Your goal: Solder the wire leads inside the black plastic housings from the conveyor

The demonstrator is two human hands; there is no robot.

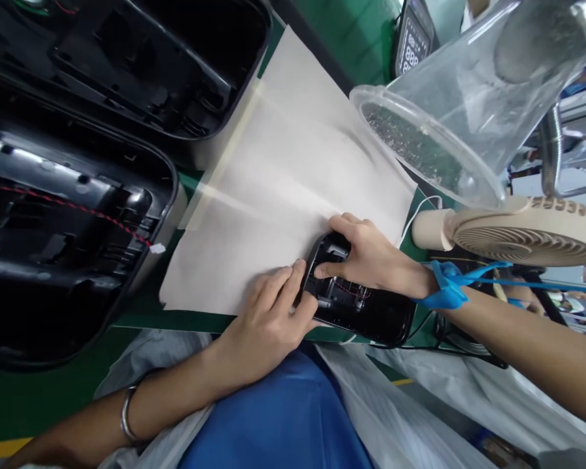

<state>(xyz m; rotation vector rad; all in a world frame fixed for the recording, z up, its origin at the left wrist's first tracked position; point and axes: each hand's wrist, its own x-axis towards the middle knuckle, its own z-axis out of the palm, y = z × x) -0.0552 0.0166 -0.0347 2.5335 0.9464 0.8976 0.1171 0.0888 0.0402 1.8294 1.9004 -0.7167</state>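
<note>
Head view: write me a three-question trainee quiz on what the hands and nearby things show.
1. True or false: both hands touch the small black housing.
2. What does the right hand wear at the wrist? A) blue strap B) metal bangle C) glove
3. What lies under the housing's far end?

Key: 1 true; the left hand presses its near end. 2 A, the blue strap. 3 the pale sheet on the green bench.
</note>
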